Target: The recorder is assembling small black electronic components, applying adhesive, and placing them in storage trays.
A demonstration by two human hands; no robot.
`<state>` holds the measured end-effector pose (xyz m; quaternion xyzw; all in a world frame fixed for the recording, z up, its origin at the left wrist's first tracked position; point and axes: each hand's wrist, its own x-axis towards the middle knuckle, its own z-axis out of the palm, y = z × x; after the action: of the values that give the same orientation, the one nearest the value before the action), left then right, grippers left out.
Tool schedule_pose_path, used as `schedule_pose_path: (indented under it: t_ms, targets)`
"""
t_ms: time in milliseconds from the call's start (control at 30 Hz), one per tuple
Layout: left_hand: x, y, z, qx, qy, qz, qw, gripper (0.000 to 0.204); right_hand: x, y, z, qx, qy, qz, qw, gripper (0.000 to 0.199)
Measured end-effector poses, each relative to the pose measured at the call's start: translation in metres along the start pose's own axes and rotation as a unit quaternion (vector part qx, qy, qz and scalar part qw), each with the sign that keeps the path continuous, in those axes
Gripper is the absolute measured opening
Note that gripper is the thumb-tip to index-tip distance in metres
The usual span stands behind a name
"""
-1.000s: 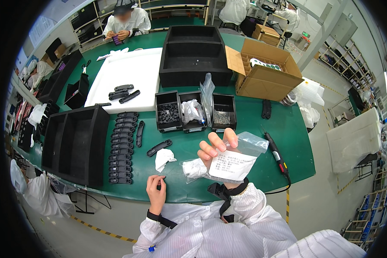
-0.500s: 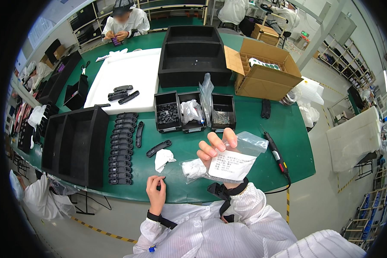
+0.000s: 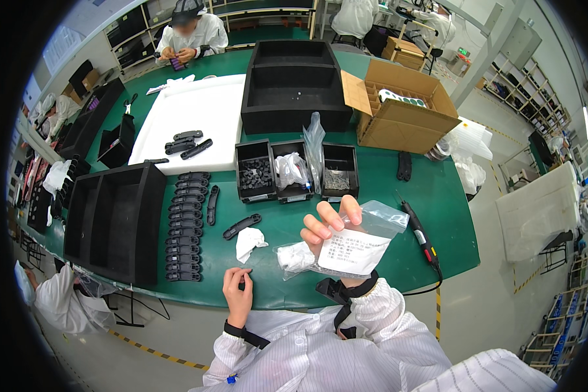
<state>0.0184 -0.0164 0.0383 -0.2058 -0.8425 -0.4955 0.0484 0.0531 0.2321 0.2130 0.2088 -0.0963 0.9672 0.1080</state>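
Note:
My right hand (image 3: pixel 321 227) is raised above the near part of the table, its fingers closed on a clear plastic bag (image 3: pixel 387 215) with a white printed label (image 3: pixel 354 252) facing up. Small contents at the bag's lower end are too unclear to name. Near the front table edge, my left hand (image 3: pixel 236 287) has its fingers curled together; whether anything small is in them is hidden. A crumpled white cloth or tissue (image 3: pixel 249 243) lies just beyond it. Between my hands is another clear bag with white stuff inside (image 3: pixel 295 257).
Black curved parts (image 3: pixel 184 238) stand in a column beside a black divided tray (image 3: pixel 125 222). Beyond my hands are three small black bins (image 3: pixel 256 173) and a white foam board (image 3: pixel 189 117). An electric screwdriver (image 3: pixel 419 232) lies right, near an open cardboard box (image 3: pixel 408 127). Another person (image 3: pixel 206 32) sits opposite.
Almost nothing differs. My right hand and the labelled bag have shifted very slightly to the right; my left hand keeps its place.

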Motion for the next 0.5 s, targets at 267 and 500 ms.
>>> schedule_pose_path:
  t_ms: [267, 500]
  targets:
    - [0.000, 0.001, 0.001, -0.003, 0.015, 0.010, 1.000, 0.014, 0.015, -0.042, -0.022, -0.288, 0.004, -0.122, 0.950, 0.018]
    - [-0.001, -0.001, -0.002, -0.016, 0.008, -0.001, 1.000, 0.015, 0.027, -0.105, -0.066, -0.804, 0.228, -0.231, 0.498, 0.014]
